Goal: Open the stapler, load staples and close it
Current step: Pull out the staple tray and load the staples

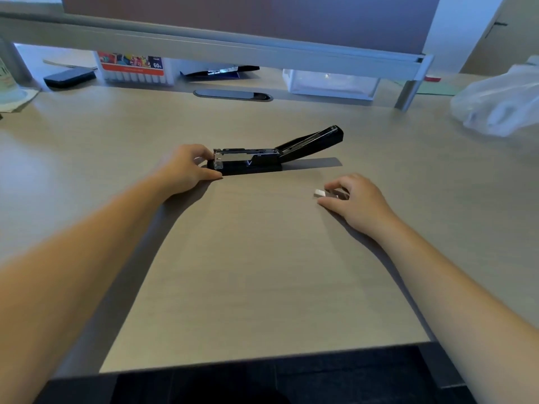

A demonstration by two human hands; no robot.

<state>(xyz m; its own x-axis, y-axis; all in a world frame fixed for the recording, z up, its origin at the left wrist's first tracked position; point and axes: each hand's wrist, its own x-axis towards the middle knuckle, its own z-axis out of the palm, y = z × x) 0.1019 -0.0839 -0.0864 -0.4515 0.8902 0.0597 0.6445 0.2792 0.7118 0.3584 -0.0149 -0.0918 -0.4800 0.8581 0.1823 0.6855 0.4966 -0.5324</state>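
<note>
A black stapler (pixel 262 160) lies in the middle of the desk with its lid swung up and back to the right, so the metal staple channel is bare. My left hand (pixel 186 167) grips the stapler's front end, thumb on the base and fingers over the metal nose. A short silver strip of staples (pixel 320 193) lies on the desk to the right of the stapler. My right hand (pixel 355 201) pinches that strip between thumb and fingertips; the strip's far part is hidden under my fingers.
At the back, under a raised shelf, stand a box of markers (pixel 132 68), a dark pad (pixel 68 77), a second stapler (pixel 221 72) and a clear plastic box (pixel 332 83). A cable grommet (pixel 233 95) sits behind the stapler. A white plastic bag (pixel 501 103) lies far right.
</note>
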